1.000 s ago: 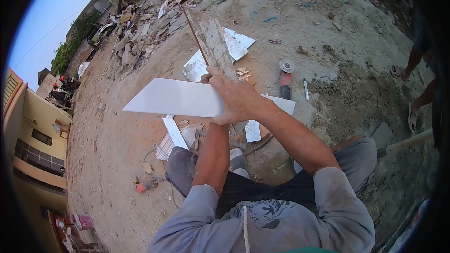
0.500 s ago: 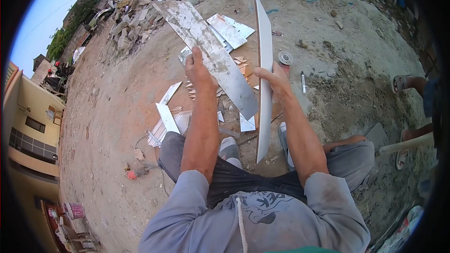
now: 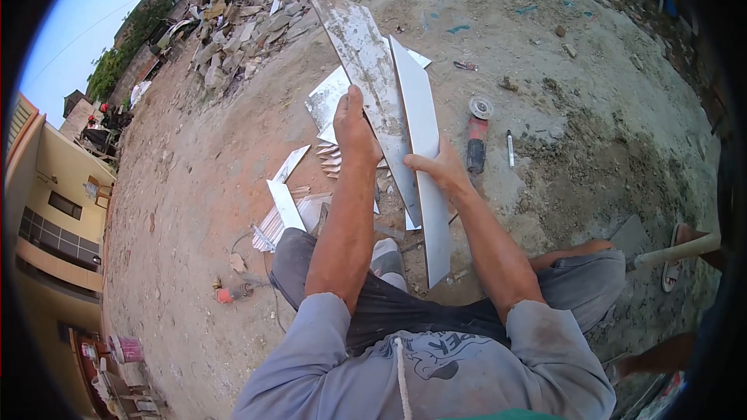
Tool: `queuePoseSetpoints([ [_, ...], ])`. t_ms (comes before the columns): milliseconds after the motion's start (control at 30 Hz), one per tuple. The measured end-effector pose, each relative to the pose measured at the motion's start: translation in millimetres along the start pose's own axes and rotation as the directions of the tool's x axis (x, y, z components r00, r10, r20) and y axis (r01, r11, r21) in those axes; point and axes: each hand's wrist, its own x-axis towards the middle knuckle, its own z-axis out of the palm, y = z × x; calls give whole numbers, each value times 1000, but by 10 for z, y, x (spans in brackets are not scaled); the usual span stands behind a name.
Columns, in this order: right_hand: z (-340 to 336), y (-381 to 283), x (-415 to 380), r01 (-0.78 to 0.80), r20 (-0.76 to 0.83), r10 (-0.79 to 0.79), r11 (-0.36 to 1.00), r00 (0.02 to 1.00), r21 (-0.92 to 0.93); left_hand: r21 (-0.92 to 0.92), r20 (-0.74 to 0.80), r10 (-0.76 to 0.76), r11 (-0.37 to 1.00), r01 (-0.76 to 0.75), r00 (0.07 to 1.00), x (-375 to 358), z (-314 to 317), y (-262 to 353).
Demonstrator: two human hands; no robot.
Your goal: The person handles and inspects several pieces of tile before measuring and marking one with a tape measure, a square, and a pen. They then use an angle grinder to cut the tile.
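My left hand (image 3: 355,134) grips a long tile strip (image 3: 364,45) by its left edge, thumb pointing up along it. Old mortar stains cover its face, and its far end is cut at a slant. In my right hand (image 3: 440,167) is a second tile strip (image 3: 420,101), white and smooth with a reddish edge, held nearly upright with the thumb across its near side. Its left edge overlaps the stained strip in this view. Behind them, more tile pieces (image 3: 327,99) lie on the ground, partly hidden.
A red angle grinder (image 3: 476,144) and a marker (image 3: 510,148) lie to the right. Tile offcuts (image 3: 286,204) and another red power tool (image 3: 232,293) are at left. Rubble (image 3: 241,47) is piled further back. A person's sandalled foot (image 3: 671,264) stands at right.
The two strips have come together, the white one moving left and tilting, the stained one turning more upright. The grinder now shows fully. The other person's legs have shifted at right.
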Motion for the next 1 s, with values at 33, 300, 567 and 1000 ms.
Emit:
queuePoseSetpoints([
  [33, 26, 21, 1, 31, -10, -30, 999, 999, 41, 70, -44, 15, 997, -12, 999, -4, 56, -1],
  [300, 58, 142, 56, 80, -74, -70, 987, 995, 142, 327, -82, 6, 945, 21, 997, 12, 95, 185],
  [567, 75, -20, 10, 79, -9, -80, 995, 997, -57, 178, 36, 42, 983, -48, 998, 106, 82, 361],
  [1000, 176, -99, -43, 85, -55, -104, 957, 993, -278, 431, 21, 68, 900, -71, 997, 426, 159, 1082],
])
